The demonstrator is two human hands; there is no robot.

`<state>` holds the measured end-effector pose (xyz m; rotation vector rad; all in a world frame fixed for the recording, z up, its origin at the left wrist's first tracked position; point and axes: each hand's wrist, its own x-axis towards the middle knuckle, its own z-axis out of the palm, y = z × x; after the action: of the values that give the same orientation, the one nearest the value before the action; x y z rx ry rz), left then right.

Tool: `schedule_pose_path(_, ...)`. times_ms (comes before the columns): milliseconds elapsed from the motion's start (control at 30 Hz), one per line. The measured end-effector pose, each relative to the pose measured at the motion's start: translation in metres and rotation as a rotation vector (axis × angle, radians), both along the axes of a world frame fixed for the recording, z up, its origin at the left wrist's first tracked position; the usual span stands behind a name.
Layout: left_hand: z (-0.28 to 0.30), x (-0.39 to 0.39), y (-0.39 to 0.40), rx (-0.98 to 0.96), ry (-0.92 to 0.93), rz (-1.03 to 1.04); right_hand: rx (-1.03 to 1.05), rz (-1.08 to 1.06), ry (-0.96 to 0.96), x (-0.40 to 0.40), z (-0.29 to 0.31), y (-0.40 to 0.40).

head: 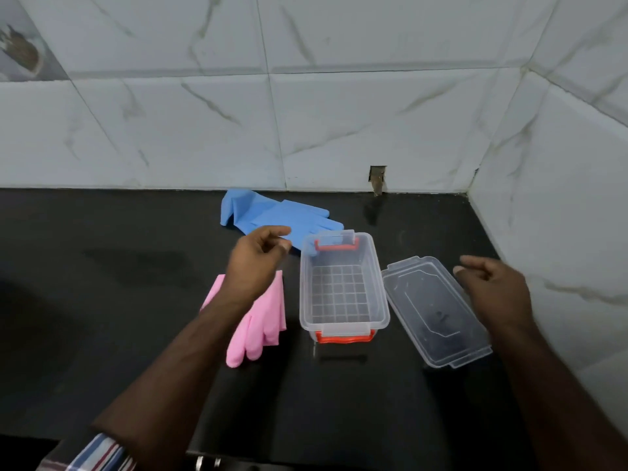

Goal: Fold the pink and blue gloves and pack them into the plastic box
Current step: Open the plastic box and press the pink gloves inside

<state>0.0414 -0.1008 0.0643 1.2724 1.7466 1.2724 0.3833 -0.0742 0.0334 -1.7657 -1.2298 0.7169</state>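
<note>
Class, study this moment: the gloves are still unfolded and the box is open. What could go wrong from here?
1. The blue gloves lie partly behind the plastic box; dragging them out may shove it.
2. The lid lies loose beside the box under the right hand; a careless sweep might knock it away.
3. The left hand hides part of the pink gloves, so loose folds may not fit.

Home kitchen: black stone counter (102, 334) w/ marble-look wall tiles (204, 113).

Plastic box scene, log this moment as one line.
plastic box empty | lid off | gloves unfolded | left hand, right hand hold nothing
</note>
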Motion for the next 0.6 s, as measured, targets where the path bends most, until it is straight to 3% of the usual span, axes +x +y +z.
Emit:
schedule_pose_path(167,-0.027,-0.078,0.006,-0.15,0.053,0.16,0.118,0.21,0.317,-0.086,0.065,-0.02)
schedule_pose_path(333,-0.063,-0.129,0.01,-0.372,0.175,0.135,-0.022,0.531,0.466,-0.201,0.079,-0.057)
schedule_pose_path(467,-0.072,-0.144,0.014,-0.493,0.259,0.046,-0.216,0.643,0.244,-0.275,0.036,-0.068)
schedule_pose_path(600,-0.075,-0.154,0.022,-0.535,0.215,-0.021,-0.201,0.51,-0.099,-0.305,-0.008,-0.056)
